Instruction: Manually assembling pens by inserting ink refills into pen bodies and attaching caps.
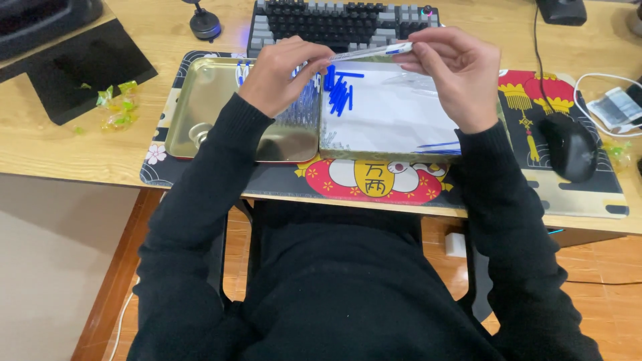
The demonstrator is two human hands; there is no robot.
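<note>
My left hand (284, 73) and my right hand (451, 70) hold a clear pen with a blue tip (371, 51) between them, above two metal trays. The left fingers pinch its left end and the right fingers pinch the end near the blue tip. Under my right hand a silvery tray (388, 127) holds several loose blue pen caps (339, 90) at its far left. Beneath my left hand sits a gold tray (200, 107), with a pile of clear pen bodies (304, 107) along its right side.
A patterned desk mat (535, 180) lies under both trays. A dark keyboard (341, 20) stands behind them, a black mouse (568, 144) at the right, candy wrappers (117, 103) at the left, and a white cable (602, 87) at far right.
</note>
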